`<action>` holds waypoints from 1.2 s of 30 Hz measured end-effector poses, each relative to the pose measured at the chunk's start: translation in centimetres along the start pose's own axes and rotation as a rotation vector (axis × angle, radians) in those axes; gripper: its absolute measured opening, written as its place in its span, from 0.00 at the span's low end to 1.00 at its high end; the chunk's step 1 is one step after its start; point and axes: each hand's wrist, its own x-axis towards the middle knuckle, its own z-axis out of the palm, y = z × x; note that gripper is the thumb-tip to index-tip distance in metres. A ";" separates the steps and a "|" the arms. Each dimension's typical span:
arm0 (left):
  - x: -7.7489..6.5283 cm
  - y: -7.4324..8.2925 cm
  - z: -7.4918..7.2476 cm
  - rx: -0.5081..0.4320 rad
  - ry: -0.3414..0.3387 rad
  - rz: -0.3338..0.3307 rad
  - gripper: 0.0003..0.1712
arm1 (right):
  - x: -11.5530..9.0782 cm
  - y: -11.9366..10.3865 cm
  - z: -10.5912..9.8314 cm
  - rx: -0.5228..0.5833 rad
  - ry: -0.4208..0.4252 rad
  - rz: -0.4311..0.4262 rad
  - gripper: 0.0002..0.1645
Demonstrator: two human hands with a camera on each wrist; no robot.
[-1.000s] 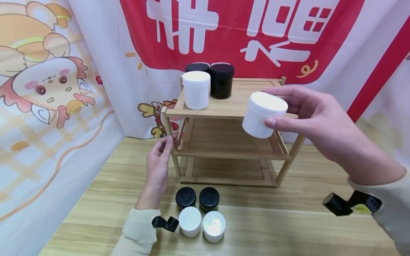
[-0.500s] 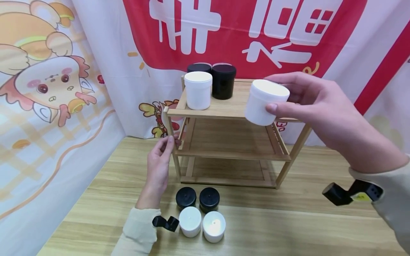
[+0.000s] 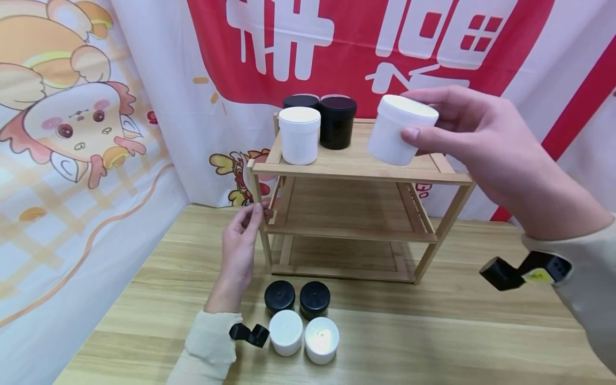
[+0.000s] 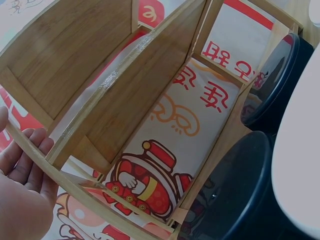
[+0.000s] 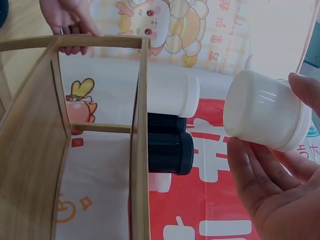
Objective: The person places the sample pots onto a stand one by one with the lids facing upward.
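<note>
In the head view my right hand (image 3: 474, 120) pinches a white lidded jar (image 3: 401, 131) between thumb and fingers, tilted, above the right part of the top board of a wooden shelf rack (image 3: 361, 171). The right wrist view shows this white jar (image 5: 265, 110) apart from the board. My left hand (image 3: 240, 243) grips the rack's left front post, thumb in front and fingers behind. On the top board at the left stand another white jar (image 3: 299, 136) and two black jars, the nearer-right one (image 3: 337, 123) plain to see, the other (image 3: 300, 100) mostly hidden.
On the wooden table before the rack stand two black jars (image 3: 279, 297) (image 3: 315, 299) and two white jars (image 3: 286, 332) (image 3: 322, 340), close to my left wrist. A printed cloth (image 3: 159, 107) hangs behind and to the left of the rack.
My right hand has raised the white jar from in front of the top board's front edge to above the board. The left hand has stayed at the post.
</note>
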 end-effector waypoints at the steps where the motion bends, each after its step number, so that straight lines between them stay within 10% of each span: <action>1: 0.0 0.0 0.0 0.001 0.001 -0.001 0.25 | 0.2 0.0 0.0 0.004 0.004 -0.006 0.32; 11: 0.0 0.1 0.1 -0.002 -0.007 -0.007 0.25 | 1.7 -0.3 -0.2 0.133 0.024 -0.064 0.31; 36: 0.1 0.0 -0.1 -0.004 -0.006 -0.009 0.24 | 5.6 -0.2 2.7 0.019 0.012 -0.007 0.35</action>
